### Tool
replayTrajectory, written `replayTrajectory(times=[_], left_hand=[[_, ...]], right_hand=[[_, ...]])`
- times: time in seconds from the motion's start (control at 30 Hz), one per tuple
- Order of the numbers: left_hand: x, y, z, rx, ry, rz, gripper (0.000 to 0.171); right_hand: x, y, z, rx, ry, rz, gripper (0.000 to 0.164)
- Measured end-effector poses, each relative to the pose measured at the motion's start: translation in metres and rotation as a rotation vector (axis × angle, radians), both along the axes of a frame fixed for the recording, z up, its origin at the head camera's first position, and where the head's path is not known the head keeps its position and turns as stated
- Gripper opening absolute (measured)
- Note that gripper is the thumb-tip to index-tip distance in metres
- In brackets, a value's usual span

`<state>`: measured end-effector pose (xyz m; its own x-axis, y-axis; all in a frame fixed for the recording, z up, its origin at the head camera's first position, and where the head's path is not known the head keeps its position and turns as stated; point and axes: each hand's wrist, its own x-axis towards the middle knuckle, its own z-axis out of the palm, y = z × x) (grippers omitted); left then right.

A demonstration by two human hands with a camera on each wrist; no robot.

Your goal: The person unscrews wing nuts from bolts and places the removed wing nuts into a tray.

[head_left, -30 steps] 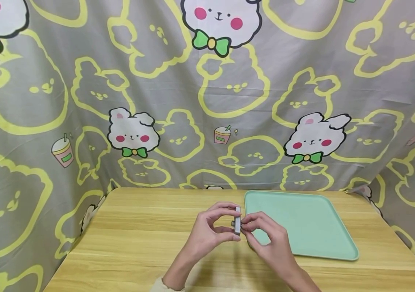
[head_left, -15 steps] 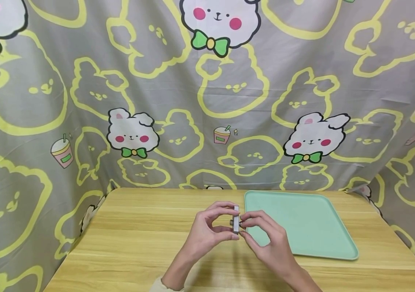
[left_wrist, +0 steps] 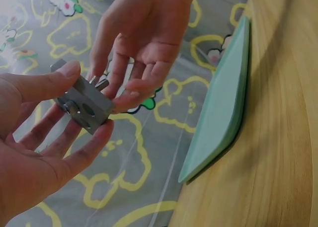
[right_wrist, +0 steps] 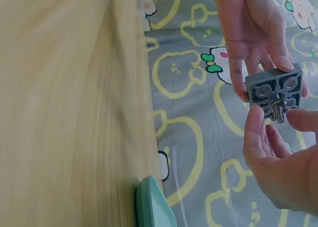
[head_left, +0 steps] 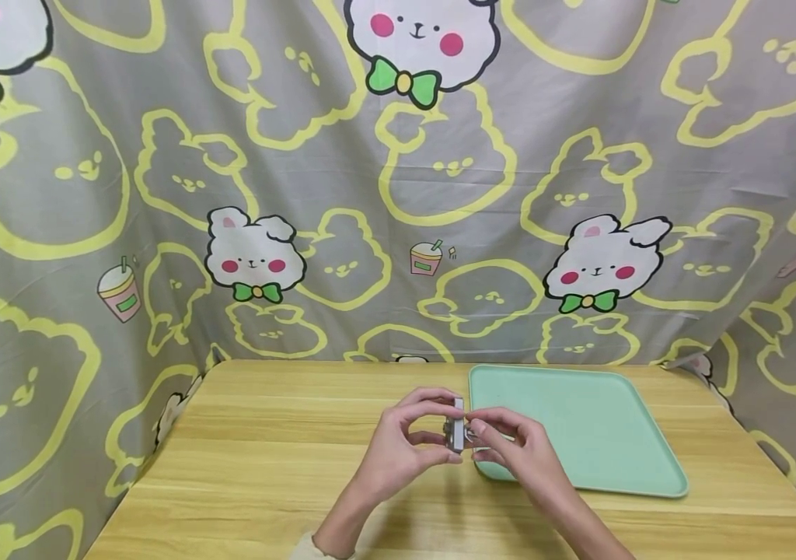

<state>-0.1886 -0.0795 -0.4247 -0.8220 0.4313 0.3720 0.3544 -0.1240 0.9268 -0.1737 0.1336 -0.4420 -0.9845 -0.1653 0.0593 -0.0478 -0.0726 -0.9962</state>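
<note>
A small square grey metal plate (right_wrist: 273,90) with round recesses is held up over the table, edge-on in the head view. My left hand (head_left: 398,447) grips the plate by its opposite edges between thumb and fingers. A threaded bolt (right_wrist: 279,113) projects from the plate's face toward my right hand (head_left: 517,447). The right fingers curl around the bolt, with the thumb tip right beside it and one fingertip at the plate's lower edge in the right wrist view. Round holes (left_wrist: 89,109) show on the plate in the left wrist view.
A pale green tray (head_left: 601,435) lies on the wooden table (head_left: 265,451), to the right and behind the right hand. Grey cloth (head_left: 342,171) with cartoon rabbits hangs behind the table and along both sides.
The right fingers open slightly from the bolt, then close in again, the thumb turning upward across the bolt end. The left hand and plate shift only slightly.
</note>
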Motion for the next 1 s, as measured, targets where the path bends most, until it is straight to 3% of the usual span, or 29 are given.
replayTrajectory(times=[0.1, 0.2, 0.33, 0.57, 0.77, 0.87, 1.0], left_hand=[[0.001, 0.001, -0.001, -0.03, 0.015, 0.007, 0.043], [0.001, 0.002, -0.001, -0.051, 0.03, 0.012, 0.043], [0.002, 0.003, -0.002, -0.065, 0.034, 0.012, 0.043], [0.001, 0.004, -0.004, -0.055, 0.028, 0.002, 0.042], [-0.002, 0.003, -0.006, -0.008, 0.005, -0.014, 0.045], [-0.002, 0.002, -0.005, 0.003, -0.01, -0.016, 0.045], [-0.002, 0.001, -0.004, 0.025, -0.018, -0.024, 0.045]], right_hand=[[-0.001, 0.002, 0.0, -0.045, -0.095, 0.058, 0.041], [-0.001, 0.004, 0.0, -0.079, -0.13, 0.104, 0.04], [0.0, 0.006, 0.0, -0.087, -0.129, 0.128, 0.037], [-0.001, 0.004, -0.002, -0.013, -0.045, 0.056, 0.03], [0.001, 0.0, -0.004, 0.072, 0.172, 0.021, 0.017], [0.002, -0.003, -0.006, 0.122, 0.359, -0.012, 0.011], [0.002, -0.007, -0.011, 0.202, 0.644, -0.059, 0.025]])
